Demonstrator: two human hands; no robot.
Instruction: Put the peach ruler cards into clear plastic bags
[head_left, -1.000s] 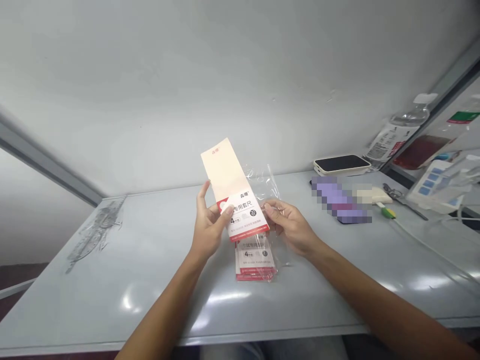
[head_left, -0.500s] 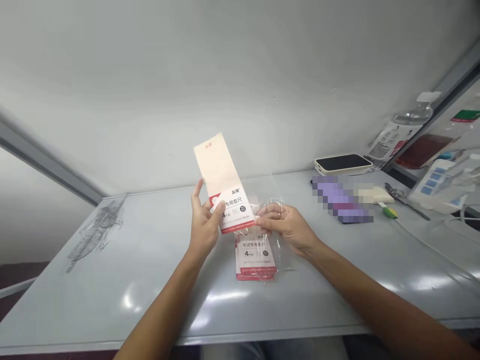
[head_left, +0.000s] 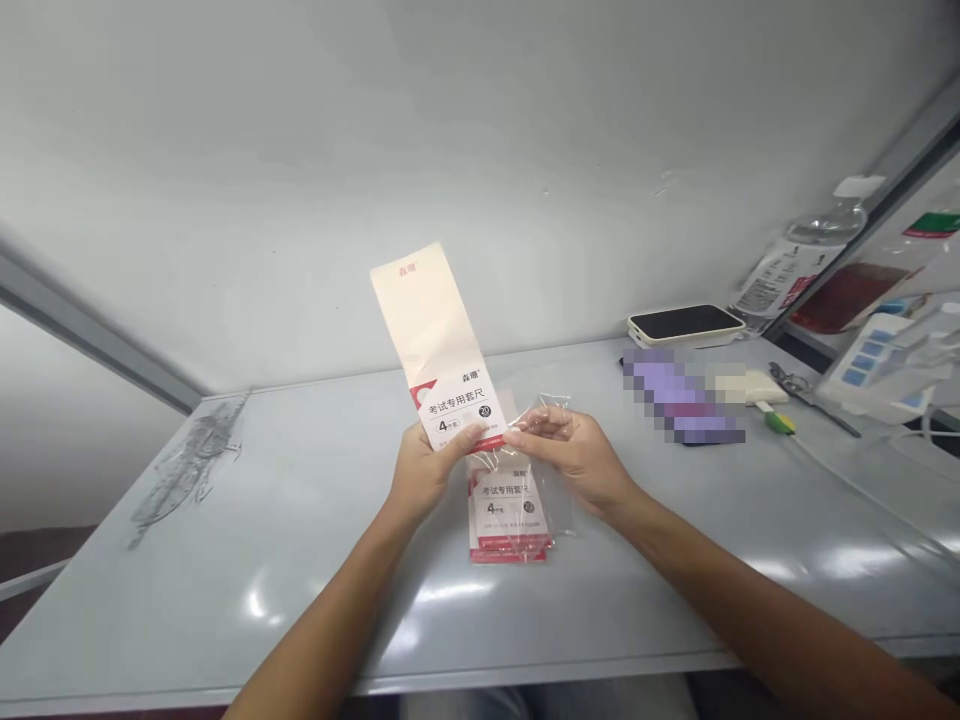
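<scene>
The left hand (head_left: 424, 475) pinches the lower end of a long card (head_left: 427, 315), thumb flat on the printed white front and fingers mostly hidden behind; from that grip the card rises, tilted to the left, its cream upper part bearing a small red mark; just right of this grip, the right hand (head_left: 589, 455) has thumb and fingers drawn together on a clear bag (head_left: 559, 510), whose film drapes over the fingers and hangs below them; the right thumb tip sits at the card's lower right corner, though whether it presses the card I cannot tell; directly below both grips, a small stack of similar cards (head_left: 510, 515) with red lower edges lies on the grey table (head_left: 315, 560), partly seen through the film; well to the left of the grips lie clear flat pieces (head_left: 187, 465) with dark markings; well to the right are a blurred-out purple item (head_left: 679, 400), a phone (head_left: 686, 325) beyond it, a white cable (head_left: 847, 485) with a green and yellow end, scissors (head_left: 817, 400) and, farther off, a capped bottle (head_left: 802, 265).
</scene>
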